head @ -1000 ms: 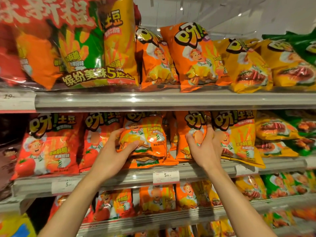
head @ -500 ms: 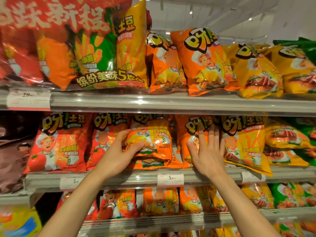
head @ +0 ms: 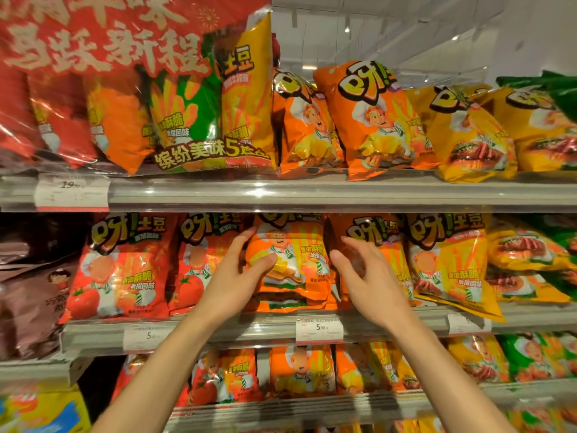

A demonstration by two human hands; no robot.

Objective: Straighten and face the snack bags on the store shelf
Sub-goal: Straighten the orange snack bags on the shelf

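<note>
Snack bags with a cartoon chef fill the middle shelf. My left hand grips the left edge of an orange bag that stands upright facing front, thumb across its face. My right hand is just right of that bag, fingers curled and apart, in front of a second orange bag; whether it touches that bag is unclear. Red tomato bags stand to the left and a yellow bag leans to the right.
The upper shelf carries a large multipack plus orange and yellow bags. Brown bags sit at far left. The lower shelf holds more bags. Price tags clip to the shelf rail.
My right hand has come off the second orange bag's face and curled beside the held bag. My left hand keeps its grip. The camera has moved closer and tilted up.
</note>
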